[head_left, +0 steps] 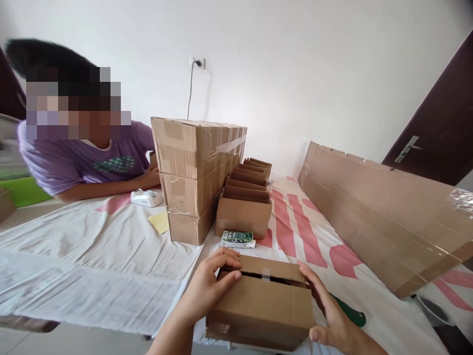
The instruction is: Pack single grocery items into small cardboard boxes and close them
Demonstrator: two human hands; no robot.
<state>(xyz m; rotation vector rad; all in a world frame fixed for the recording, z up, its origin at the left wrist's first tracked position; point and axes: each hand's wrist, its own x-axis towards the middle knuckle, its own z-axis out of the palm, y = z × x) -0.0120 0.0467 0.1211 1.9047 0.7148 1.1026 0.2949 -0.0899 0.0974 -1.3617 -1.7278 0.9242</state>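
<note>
A small brown cardboard box (262,305) lies in front of me near the table's front edge. Its top flaps are folded over, with a dark gap between them and a short piece of clear tape (265,274) across the gap. My left hand (214,278) grips the box's left end, thumb and fingers on the top flaps. Against the right end rests my right hand (328,310), fingers along the far corner and thumb at the near lower corner. A green handle-like object (349,311) is partly hidden behind my right hand.
Taped cartons (185,192) form a tall stack at centre. Beside them stand several open boxes (244,214), with a small green-and-white packet (237,239) in front. A large cardboard panel (373,217) borders the right. Across the table, a person (92,162) leans near a white device (146,197).
</note>
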